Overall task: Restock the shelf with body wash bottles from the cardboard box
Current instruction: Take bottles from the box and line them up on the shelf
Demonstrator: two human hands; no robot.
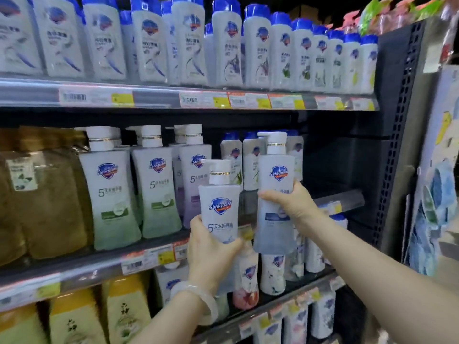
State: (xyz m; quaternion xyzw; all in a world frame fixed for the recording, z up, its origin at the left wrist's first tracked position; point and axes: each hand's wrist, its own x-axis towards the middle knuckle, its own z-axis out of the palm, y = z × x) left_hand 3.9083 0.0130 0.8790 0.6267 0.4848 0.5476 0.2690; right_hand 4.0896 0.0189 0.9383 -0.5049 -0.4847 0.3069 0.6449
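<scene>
My left hand [211,252] grips the lower part of a white-and-blue pump body wash bottle [219,207], upright in front of the middle shelf [139,263]. My right hand [290,202] holds a second pump bottle [275,170] of the same kind by its middle, higher and to the right, at the shelf's edge. Both bottles carry a blue shield logo. Similar pump bottles [109,194] with green and purple bases stand in a row on the middle shelf to the left. The cardboard box is out of view.
The top shelf [173,98] holds several blue-capped white bottles. Brownish bottles [39,194] fill the middle shelf's left end. Behind my right hand the shelf has a dark gap [335,165]. A black perforated upright [397,145] ends the rack on the right. Lower shelves hold smaller bottles.
</scene>
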